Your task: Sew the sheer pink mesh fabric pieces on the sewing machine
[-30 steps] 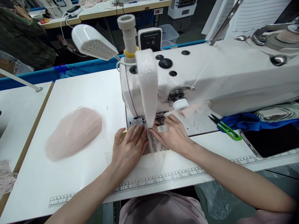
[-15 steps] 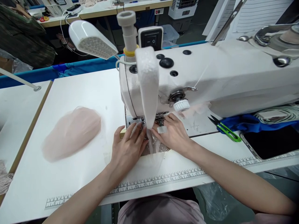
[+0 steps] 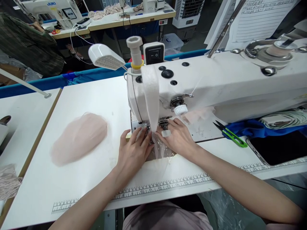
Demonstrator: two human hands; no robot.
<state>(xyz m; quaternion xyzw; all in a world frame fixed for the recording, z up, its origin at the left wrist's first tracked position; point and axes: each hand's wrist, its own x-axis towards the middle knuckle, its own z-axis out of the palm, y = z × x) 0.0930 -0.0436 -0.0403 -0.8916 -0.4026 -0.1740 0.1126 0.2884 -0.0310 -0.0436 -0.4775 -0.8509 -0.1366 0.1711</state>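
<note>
Plainly, the sheer fabric [image 3: 158,150] lay between the two hands, just in front of the needle area of the sewing machine [image 3: 203,84], its loose end trailing toward the front edge of the tabletop [image 3: 91,182]. The left hand [image 3: 133,148] was palm down, fingers spread and slightly bent, their tips beside the needle area at the fabric's left side; it rested from above and gripped nothing. The right hand [image 3: 178,137] was partly curled at the fabric's right side, its thumb and finger reaching in close to the fabric; machine parts covered some of it, so whether it pinched the cloth could not be told. A pale pink piece [image 3: 80,139] lay well apart from the left hand, toward the tabletop's left edge. Green-handled snips [image 3: 231,135] and a phone [image 3: 279,147] lay toward the right end, above the ruler strip [image 3: 172,185] along the front edge.
</note>
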